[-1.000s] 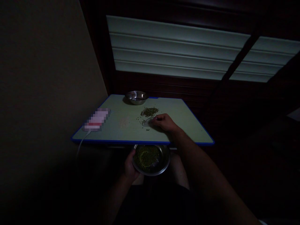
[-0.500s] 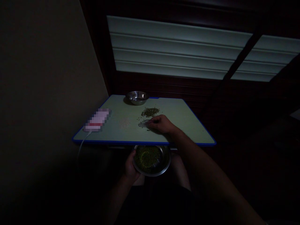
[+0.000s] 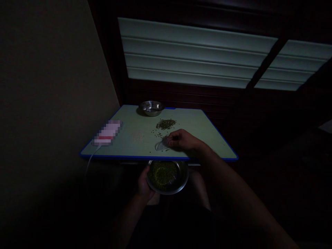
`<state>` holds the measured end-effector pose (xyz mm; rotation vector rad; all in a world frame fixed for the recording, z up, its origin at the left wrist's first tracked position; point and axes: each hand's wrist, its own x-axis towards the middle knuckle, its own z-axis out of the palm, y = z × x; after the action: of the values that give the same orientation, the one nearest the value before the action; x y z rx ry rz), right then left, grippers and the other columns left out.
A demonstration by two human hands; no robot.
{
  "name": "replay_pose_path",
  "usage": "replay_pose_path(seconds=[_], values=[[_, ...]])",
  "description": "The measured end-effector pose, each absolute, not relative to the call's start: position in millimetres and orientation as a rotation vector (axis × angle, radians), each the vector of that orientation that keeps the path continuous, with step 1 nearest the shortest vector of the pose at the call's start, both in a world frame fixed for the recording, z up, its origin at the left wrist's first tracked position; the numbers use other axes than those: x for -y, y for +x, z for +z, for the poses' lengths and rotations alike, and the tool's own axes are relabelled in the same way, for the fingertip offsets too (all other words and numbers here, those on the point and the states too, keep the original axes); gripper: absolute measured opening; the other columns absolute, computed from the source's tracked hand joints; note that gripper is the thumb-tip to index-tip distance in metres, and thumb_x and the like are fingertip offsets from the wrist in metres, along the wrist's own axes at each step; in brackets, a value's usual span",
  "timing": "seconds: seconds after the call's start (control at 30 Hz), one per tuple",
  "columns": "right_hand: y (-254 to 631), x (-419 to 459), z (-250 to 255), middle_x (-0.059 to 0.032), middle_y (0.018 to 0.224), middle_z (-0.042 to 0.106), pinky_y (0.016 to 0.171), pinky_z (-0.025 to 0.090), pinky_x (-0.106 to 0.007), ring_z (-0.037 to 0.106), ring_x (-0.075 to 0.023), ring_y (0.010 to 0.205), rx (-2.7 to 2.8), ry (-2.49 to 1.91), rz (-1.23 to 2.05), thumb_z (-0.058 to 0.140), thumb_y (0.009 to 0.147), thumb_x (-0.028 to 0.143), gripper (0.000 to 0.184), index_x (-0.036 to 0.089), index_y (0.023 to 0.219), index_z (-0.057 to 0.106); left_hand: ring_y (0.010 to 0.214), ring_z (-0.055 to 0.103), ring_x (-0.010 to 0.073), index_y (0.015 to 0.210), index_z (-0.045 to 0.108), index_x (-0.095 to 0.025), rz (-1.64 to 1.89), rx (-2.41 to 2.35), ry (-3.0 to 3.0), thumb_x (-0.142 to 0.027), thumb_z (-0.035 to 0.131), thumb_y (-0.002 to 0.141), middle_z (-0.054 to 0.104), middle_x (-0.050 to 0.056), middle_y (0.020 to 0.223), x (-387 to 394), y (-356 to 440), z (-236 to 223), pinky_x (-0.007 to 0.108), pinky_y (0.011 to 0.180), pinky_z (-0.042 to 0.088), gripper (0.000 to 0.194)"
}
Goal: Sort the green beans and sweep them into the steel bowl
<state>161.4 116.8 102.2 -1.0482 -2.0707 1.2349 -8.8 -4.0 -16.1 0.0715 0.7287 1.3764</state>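
Note:
My left hand (image 3: 144,184) grips the left rim of a steel bowl (image 3: 181,181) full of small green grains, held just below the table's near edge. My right hand (image 3: 184,141) rests on the pale green table (image 3: 207,135), fingers closed on a small pale flat piece (image 3: 161,146) that lies against the tabletop near the front edge. A loose heap of green grains (image 3: 166,123) sits on the table just beyond that hand, with a few strays around it.
A second steel bowl (image 3: 151,107) stands at the table's far edge. A blurred pink-and-white flat object (image 3: 107,132) with a white cable (image 3: 89,160) lies at the left. A wall runs along the left; slatted shutters fill the dark background.
My right hand has drawn the pale piece across the table toward the near edge, away from the grain heap. The left hand and its bowl have stayed put.

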Motion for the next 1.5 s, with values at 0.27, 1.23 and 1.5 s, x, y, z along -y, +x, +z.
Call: replay_pose_path(seconds=[0.27,1.23,1.5], values=[[181,-108,97,-0.0008,0.07,0.062,0.054,0.037,-0.022,0.051,-0.0101,0.059,1.979,-1.308,1.006,0.07,0.064,0.026,0.025,0.015,0.085,0.063,0.1,0.067,0.0306,0.092,0.073,-0.015,1.426,-0.674,0.054,-0.033,0.059,0.077,0.076,0.01,0.09,5,-9,-19,0.047,0.096,0.046,0.027],[117,-108,95,-0.0013,0.076,0.065,0.063,0.039,-0.022,0.053,-0.0107,0.067,2.159,-1.125,1.068,0.067,0.071,0.022,0.014,0.015,0.083,0.066,0.115,0.06,0.0302,0.112,0.068,-0.018,1.617,-0.74,0.06,-0.04,0.055,0.081,0.075,0.009,0.102,5,-10,-14,0.045,0.1,0.044,0.04],[126,-98,109,0.0004,0.074,0.063,0.064,0.04,-0.022,0.053,-0.0099,0.066,2.302,-1.078,1.108,0.065,0.073,0.02,0.014,0.014,0.085,0.065,0.112,0.062,0.0303,0.103,0.07,-0.015,1.605,-0.724,0.021,-0.039,0.054,0.082,0.076,0.009,0.096,5,-10,-11,0.047,0.101,0.043,0.036]])
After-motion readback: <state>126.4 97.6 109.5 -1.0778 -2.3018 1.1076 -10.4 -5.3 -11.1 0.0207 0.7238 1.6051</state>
